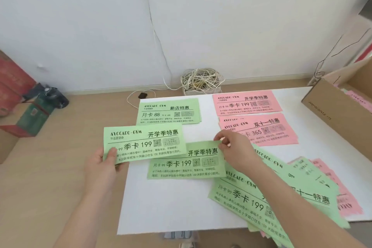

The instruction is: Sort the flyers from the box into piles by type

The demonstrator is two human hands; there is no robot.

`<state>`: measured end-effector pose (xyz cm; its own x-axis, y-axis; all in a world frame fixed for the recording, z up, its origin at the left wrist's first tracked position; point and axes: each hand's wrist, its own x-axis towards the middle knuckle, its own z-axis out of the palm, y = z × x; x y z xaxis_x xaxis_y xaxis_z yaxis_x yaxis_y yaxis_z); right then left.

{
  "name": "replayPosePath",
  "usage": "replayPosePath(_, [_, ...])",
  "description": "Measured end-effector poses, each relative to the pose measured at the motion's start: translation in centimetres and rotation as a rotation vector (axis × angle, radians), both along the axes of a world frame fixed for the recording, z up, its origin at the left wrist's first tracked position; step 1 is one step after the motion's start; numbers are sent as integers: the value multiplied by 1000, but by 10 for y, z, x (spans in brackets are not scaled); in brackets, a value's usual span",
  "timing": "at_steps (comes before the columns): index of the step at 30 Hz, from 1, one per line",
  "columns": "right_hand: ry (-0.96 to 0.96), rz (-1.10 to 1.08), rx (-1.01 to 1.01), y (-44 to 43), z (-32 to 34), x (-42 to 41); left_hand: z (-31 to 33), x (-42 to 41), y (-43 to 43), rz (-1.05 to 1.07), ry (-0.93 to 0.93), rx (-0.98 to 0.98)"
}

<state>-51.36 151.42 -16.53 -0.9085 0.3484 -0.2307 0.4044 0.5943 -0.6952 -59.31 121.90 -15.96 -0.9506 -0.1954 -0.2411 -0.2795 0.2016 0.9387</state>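
Every flyer is thin rectangular paper headed "AVOCADO GYM". The left hand (pixel 104 162) pinches the lower left corner of a green flyer (pixel 144 142) reading "开学季特惠" and "季卡 199". The right hand (pixel 233 148) pinches the top right corner of a second green flyer (pixel 185 162) with the same print, lying flat on the white sheet (pixel 171 207) and partly under the first. Behind lie a green pile (pixel 169 111) marked "新店特惠 月卡 88", a pink "开学季特惠" pile (pixel 246 102) and a pink "双十一特惠" pile (pixel 261 129). A loose mixed heap (pixel 291 193) fans out under the right forearm. The cardboard box (pixel 332 104) stands far right.
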Motion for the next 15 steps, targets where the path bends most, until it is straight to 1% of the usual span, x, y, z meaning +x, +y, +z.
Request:
replayPosePath(4, [-1,4,-28,-32,-9,-30,-11,-8,-6,-103,-35,-45])
replayPosePath(7, [4,-37,-49,-48,-15,-45,-19,-10,3,-135,5,-80])
replayPosePath(8, [2,-49,-53,-51,-16,-47,-23,-12,6,-138,24,-126])
replayPosePath(11, [-10,-45,-18,-55,-14,-47,-30,-15,14,-151,56,-383])
replayPosePath(12, [-6,-33,11,-54,-13,-44,-32,-14,14,-163,97,-488])
replayPosePath(15, [7,44,152,-42,-1,-21,-39,-12,12,-241,312,-818])
